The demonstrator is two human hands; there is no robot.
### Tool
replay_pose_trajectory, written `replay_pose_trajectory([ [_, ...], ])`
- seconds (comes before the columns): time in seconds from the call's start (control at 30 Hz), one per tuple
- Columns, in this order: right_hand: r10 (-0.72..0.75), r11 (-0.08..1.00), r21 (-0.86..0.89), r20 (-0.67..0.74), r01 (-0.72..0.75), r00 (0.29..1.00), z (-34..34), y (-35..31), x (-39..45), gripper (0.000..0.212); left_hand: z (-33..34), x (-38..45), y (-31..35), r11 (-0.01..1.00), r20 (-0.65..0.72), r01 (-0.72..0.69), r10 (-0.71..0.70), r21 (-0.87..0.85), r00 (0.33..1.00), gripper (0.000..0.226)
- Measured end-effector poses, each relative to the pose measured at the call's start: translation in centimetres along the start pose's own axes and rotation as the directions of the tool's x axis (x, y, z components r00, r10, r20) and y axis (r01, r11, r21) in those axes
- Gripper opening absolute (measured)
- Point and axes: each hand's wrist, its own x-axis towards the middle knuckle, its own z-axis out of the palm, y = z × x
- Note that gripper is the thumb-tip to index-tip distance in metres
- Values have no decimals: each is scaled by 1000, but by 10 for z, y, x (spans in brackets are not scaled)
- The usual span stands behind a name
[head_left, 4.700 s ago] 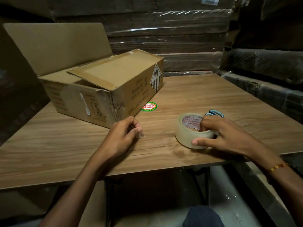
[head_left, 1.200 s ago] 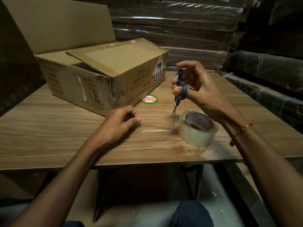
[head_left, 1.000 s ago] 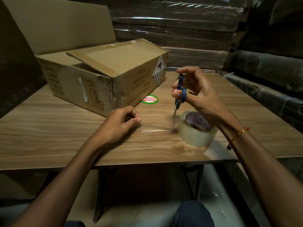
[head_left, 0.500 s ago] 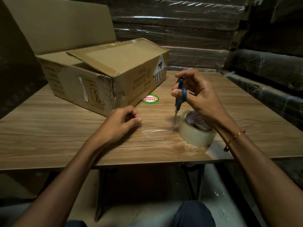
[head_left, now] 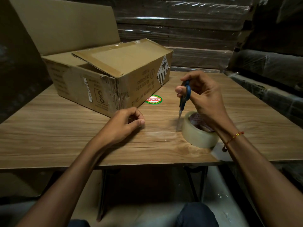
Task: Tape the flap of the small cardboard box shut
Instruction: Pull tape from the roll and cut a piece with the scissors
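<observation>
Resting on the wooden worktop (head_left: 49, 128): small cardboard box (head_left: 105, 79), far left, flap (head_left: 121, 58) ajar; round sticker (head_left: 153, 100) beside it. Tape roll (head_left: 199, 135) near right, clear strip (head_left: 161, 133) stretched leftward. Left hand (head_left: 124, 125) pinches the strip's end. Right hand (head_left: 203, 97) grips blue scissors (head_left: 184, 99), blades down at the strip beside the roll. Wrapped cardboard stacks (head_left: 180, 22) behind.

The cardboard box (head_left: 108, 76) carries, on its long side facing the table (head_left: 49, 125), upside-down print reading "LITHIUM ION BATTERIES" beside a striped diamond hazard label (head_left: 162, 70), while just beside the box a round sticker (head_left: 153, 100) on the table reads "Patelsa", also upside down; the box's other print is too small to read.
</observation>
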Motion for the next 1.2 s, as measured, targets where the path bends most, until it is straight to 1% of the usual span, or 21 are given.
replay_pose_trajectory([
  [0.17, -15, 1000, 23, -12, 15, 1000, 1, 2, 1, 24, -2, -1, 2, 1000, 13, 17, -17, -3, 1000, 2],
  [0.47, -15, 1000, 8, -43, 15, 999, 2, 2, -1, 24, -4, -5, 4, 1000, 3, 22, -22, -15, 1000, 3],
  [0.57, -15, 1000, 0, -47, 15, 999, 1, 1, -1, 24, -7, -7, 2, 998, -31, 39, -41, -39, 999, 3],
  [0.73, 11, 999, 33, -62, -9, 998, 3, -2, -2, 23, -12, -14, 1, 996, -33, 73, -75, -49, 997, 4],
  [0.83, 14, 1000, 9, -53, -13, 999, 3, -8, -2, 24, -18, -21, 2, 989, -29, 118, -121, -83, 992, 4],
  [0.9, 19, 1000, 13, -81, -18, 997, 4, -12, -2, 27, -23, -26, 4, 984, -24, 151, -154, -95, 988, 5],
  [1.0, 24, 997, 74, -200, -10, 979, 1, -25, 2, 25, -33, -31, 11, 980, -14, 176, -178, -96, 984, 5],
  [1.03, 16, 998, 61, -238, -2, 971, -5, -31, 4, 25, -36, -32, 15, 981, -3, 178, -179, -79, 984, 4],
  [1.1, -21, 999, -50, -284, 7, 959, -27, -45, 8, 26, -43, -31, 24, 986, 29, 169, -169, -7, 985, 5],
  [1.17, -32, 967, -250, -273, -39, 962, -57, -57, 10, 33, -51, -27, 34, 983, 64, 161, -167, 90, 984, 7],
  [1.2, -3, 914, -393, -250, -99, 968, -72, -61, 10, 36, -55, -24, 40, 977, 82, 166, -178, 136, 981, 7],
])
